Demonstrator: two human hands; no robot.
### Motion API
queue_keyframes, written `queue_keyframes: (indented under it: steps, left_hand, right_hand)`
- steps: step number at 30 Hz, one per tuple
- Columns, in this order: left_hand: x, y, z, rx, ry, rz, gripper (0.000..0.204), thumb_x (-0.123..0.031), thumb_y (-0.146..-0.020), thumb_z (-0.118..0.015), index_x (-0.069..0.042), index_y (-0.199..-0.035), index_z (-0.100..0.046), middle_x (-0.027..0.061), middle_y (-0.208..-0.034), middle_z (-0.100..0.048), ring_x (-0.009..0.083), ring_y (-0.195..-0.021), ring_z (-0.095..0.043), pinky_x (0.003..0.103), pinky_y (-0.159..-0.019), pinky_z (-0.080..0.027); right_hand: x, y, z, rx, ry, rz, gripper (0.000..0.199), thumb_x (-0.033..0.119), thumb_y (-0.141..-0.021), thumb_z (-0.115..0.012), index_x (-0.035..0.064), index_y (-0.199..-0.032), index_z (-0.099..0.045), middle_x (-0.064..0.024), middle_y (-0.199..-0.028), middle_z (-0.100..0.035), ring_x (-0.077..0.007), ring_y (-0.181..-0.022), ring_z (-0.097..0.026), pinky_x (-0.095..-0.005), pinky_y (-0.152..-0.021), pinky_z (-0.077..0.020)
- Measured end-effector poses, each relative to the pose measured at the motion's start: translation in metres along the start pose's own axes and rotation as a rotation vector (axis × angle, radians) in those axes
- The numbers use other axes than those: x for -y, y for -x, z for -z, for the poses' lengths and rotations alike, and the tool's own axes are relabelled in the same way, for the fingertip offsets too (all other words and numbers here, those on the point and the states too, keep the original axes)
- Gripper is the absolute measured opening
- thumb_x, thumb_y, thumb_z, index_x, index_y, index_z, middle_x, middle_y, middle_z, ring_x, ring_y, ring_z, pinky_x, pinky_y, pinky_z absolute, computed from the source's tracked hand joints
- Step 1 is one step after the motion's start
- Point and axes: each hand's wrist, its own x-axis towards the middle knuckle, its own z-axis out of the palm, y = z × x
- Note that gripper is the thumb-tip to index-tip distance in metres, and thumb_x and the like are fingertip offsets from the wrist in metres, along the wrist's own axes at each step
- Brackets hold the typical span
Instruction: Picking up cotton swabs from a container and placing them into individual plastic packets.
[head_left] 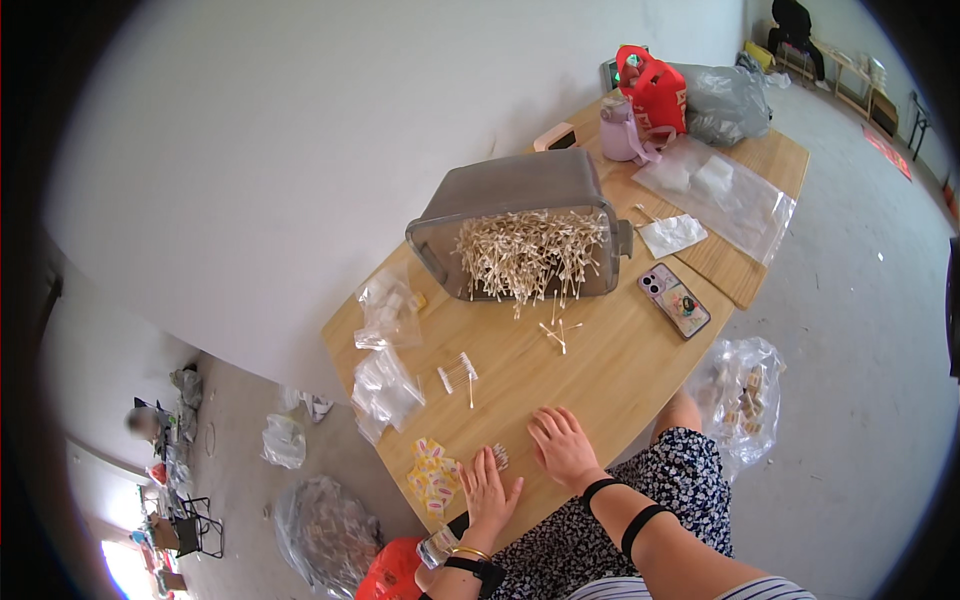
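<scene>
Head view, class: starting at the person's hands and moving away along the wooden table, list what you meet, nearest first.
Left hand and right hand flat on the table → small bundle of cotton swabs → tipped grey bin spilling swabs → clear plastic bag → red bag.

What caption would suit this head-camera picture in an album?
Both hands, left hand and right hand, rest flat on a wooden table before a tipped bin of cotton swabs.

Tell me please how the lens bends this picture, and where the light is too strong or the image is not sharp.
Head view: fisheye lens, so the light wooden table edges curve and a black ring frames the picture; the white wall is evenly bright; the lower-left corner is overexposed and blurred; both hands, left hand and right hand, look sharp, as do the cotton swabs in the tipped grey plastic bin.
</scene>
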Motion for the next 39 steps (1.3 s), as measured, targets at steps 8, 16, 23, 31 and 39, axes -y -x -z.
queue_keyframes:
  steps: [8, 16, 23, 31, 39]
  left_hand:
    - [-0.001, 0.001, -0.005, 0.021, -0.019, 0.011, 0.091, -0.052, -0.094, -0.046, 0.008, -0.151, -0.009, 0.0236, -0.160, -0.007, 0.0358, -0.150, -0.001, 0.053, -0.119, 0.001]
    - [0.024, 0.033, 0.005, -0.098, 0.101, 0.286, 0.089, -0.054, -0.095, -0.041, 0.007, -0.152, -0.008, 0.0226, -0.161, -0.005, 0.0343, -0.150, 0.002, 0.052, -0.119, 0.004]
    - [0.018, 0.035, -0.004, -0.001, 0.034, 0.269, 0.089, -0.054, -0.096, -0.039, 0.009, -0.151, -0.010, 0.0241, -0.160, -0.003, 0.0346, -0.150, 0.005, 0.054, -0.118, 0.008]
    - [0.002, 0.024, -0.015, -0.036, 0.132, 0.293, 0.090, -0.058, -0.097, -0.032, 0.012, -0.150, -0.010, 0.0271, -0.159, -0.003, 0.0359, -0.150, 0.004, 0.056, -0.117, 0.010]
    - [-0.002, 0.023, -0.001, -0.087, 0.143, 0.181, 0.087, -0.058, -0.097, -0.031, 0.007, -0.151, -0.012, 0.0232, -0.160, -0.008, 0.0346, -0.150, 0.000, 0.056, -0.118, 0.007]
  right_hand:
    - [0.000, 0.000, -0.001, -0.016, -0.021, -0.013, 0.037, 0.019, -0.084, -0.060, 0.0063, -0.118, -0.058, -0.0106, -0.130, -0.053, -0.0266, -0.130, -0.044, -0.0429, -0.114, -0.0300]
    - [0.004, 0.001, 0.004, 0.139, -0.104, 0.050, 0.061, 0.034, -0.089, -0.058, 0.0059, -0.141, -0.041, -0.0143, -0.147, -0.040, -0.0290, -0.140, -0.032, -0.0441, -0.119, -0.0207]
    - [0.038, -0.005, -0.014, 0.371, 0.028, 0.261, 0.088, 0.053, -0.089, -0.053, 0.0000, -0.152, -0.022, -0.0184, -0.159, -0.019, -0.0299, -0.149, -0.016, -0.0439, -0.122, -0.0113]
    - [0.047, -0.006, -0.033, 0.355, 0.084, 0.270, 0.089, 0.049, -0.087, -0.054, -0.0061, -0.149, -0.023, -0.0202, -0.157, -0.023, -0.0309, -0.148, -0.018, -0.0439, -0.122, -0.0120]
    - [0.033, -0.008, -0.024, 0.370, 0.091, 0.265, 0.086, 0.046, -0.088, -0.056, -0.0028, -0.150, -0.024, -0.0167, -0.157, -0.026, -0.0282, -0.148, -0.019, -0.0438, -0.121, -0.0132]
